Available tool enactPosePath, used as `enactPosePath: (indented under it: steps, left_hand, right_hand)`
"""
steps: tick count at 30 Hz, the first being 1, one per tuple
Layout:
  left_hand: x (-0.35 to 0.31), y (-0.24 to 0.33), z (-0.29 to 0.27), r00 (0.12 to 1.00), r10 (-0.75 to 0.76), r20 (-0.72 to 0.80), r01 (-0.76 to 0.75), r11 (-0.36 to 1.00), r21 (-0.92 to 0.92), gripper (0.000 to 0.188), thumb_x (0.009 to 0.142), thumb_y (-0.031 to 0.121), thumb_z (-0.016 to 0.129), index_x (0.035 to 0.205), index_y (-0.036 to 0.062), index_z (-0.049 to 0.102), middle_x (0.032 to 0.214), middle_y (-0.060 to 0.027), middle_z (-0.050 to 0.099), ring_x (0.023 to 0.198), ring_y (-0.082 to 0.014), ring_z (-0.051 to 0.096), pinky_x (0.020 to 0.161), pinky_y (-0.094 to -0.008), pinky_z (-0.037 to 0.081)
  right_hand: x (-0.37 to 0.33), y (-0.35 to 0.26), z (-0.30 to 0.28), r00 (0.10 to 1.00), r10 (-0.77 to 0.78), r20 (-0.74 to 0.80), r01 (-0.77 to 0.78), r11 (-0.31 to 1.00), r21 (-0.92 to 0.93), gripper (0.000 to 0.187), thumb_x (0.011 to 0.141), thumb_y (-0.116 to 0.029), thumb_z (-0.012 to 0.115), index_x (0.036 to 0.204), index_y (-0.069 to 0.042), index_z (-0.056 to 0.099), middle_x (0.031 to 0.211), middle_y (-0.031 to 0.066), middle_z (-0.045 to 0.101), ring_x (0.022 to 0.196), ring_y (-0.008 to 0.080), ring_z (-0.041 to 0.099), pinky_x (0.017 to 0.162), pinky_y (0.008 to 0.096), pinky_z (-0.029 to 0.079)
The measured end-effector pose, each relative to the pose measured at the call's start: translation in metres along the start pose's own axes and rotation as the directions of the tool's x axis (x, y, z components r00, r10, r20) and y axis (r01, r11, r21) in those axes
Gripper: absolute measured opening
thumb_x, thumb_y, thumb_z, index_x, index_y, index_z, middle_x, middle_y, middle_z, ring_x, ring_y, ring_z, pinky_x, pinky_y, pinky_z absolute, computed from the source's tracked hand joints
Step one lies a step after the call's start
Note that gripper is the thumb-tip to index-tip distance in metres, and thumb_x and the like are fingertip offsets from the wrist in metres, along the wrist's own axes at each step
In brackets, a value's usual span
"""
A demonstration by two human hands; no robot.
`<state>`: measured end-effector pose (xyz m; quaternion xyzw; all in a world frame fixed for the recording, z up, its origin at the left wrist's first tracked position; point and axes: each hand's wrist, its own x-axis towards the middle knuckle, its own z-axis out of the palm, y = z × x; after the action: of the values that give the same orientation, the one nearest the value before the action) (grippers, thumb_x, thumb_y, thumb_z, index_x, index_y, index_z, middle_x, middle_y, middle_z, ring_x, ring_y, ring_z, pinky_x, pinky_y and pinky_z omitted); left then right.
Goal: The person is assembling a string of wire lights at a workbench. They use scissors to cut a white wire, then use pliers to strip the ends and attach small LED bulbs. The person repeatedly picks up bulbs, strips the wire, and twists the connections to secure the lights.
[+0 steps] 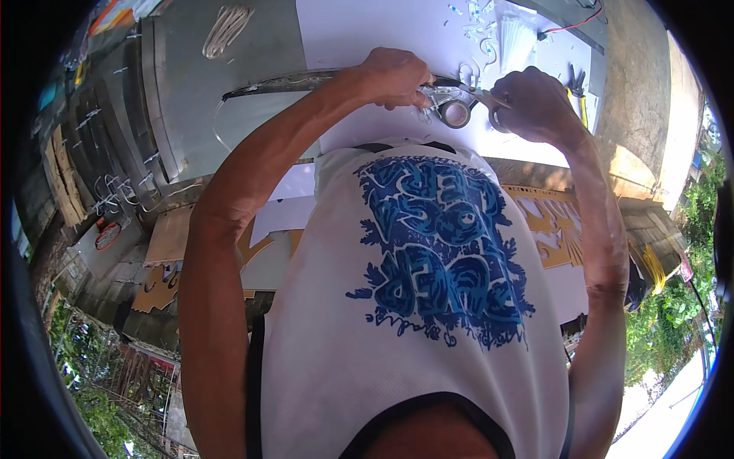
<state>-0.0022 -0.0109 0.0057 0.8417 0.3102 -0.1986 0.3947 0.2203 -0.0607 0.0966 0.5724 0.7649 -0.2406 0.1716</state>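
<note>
White sheet [348, 30] spread wide under the tape roll [451, 115], and from my remote seat I've got the long dark strip [279, 84] stretching away to the roll's left. Left hand [397, 76] now, left of the roll and slightly beyond it, fingers curled closed on that strip! Right hand [531, 103], right of the roll, fingers wrapped round the scissors [483, 97], blades angled leftward just beyond the roll; touching the strip or not, I can't tell. Farther beyond the roll, small pale scraps [488, 52] lie scattered.
</note>
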Motion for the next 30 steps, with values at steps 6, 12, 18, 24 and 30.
enactPosePath:
  steps: [6,12,18,24,30]
  left_hand:
    - [0.004,-0.002,-0.002,1.0,-0.013,0.022,0.012,0.999,0.045,0.045,0.095,0.046,0.062,0.132,0.0202,0.065,0.063,-0.0019,0.069,0.055,-0.0151,0.068,0.059,-0.0301,0.055]
    - [0.009,0.003,0.0,0.998,-0.054,0.014,0.053,0.995,0.081,0.042,0.096,0.047,0.06,0.129,0.0215,0.067,0.062,-0.0004,0.069,0.055,-0.0144,0.068,0.059,-0.0295,0.056]
    - [0.007,0.004,0.003,0.999,-0.021,-0.026,0.023,0.994,0.105,0.043,0.094,0.051,0.062,0.123,0.0201,0.07,0.061,0.0009,0.069,0.054,-0.0135,0.068,0.059,-0.0286,0.056]
    - [0.007,0.002,0.004,1.0,-0.025,0.005,0.024,0.996,0.085,0.053,0.086,0.059,0.067,0.122,0.0199,0.071,0.06,0.0021,0.068,0.056,-0.0132,0.068,0.062,-0.0295,0.055]
    - [0.002,0.004,0.007,0.999,0.016,-0.035,-0.011,0.99,0.14,0.055,0.082,0.059,0.07,0.123,0.0226,0.071,0.06,0.0028,0.067,0.062,-0.0143,0.067,0.064,-0.0326,0.055]
  right_hand:
    - [0.0,0.0,0.0,0.996,-0.061,-0.057,0.061,0.998,-0.005,0.018,0.064,-0.015,0.067,0.077,-0.002,0.071,0.071,0.0165,0.069,0.073,0.0319,0.07,0.073,0.0422,0.055]
    - [0.009,0.002,0.0,0.999,0.016,-0.031,-0.014,0.998,0.056,0.023,0.067,-0.015,0.069,0.083,0.0,0.074,0.074,0.0144,0.072,0.066,0.0271,0.071,0.067,0.0387,0.056]
    - [0.013,0.008,-0.004,0.938,0.2,0.282,-0.314,0.835,0.451,0.026,0.077,-0.021,0.07,0.088,0.002,0.075,0.067,0.0115,0.069,0.048,0.0165,0.063,0.049,0.0305,0.051]
    - [-0.003,0.002,0.01,0.942,0.243,0.233,-0.33,0.806,0.492,0.027,0.079,-0.022,0.067,0.086,0.002,0.076,0.066,0.0123,0.069,0.046,0.0173,0.061,0.053,0.0335,0.052]
    - [-0.009,0.006,0.017,0.967,0.209,0.143,-0.25,0.882,0.4,0.025,0.076,-0.021,0.07,0.088,0.0,0.077,0.086,0.0167,0.072,0.076,0.025,0.07,0.075,0.0377,0.055]
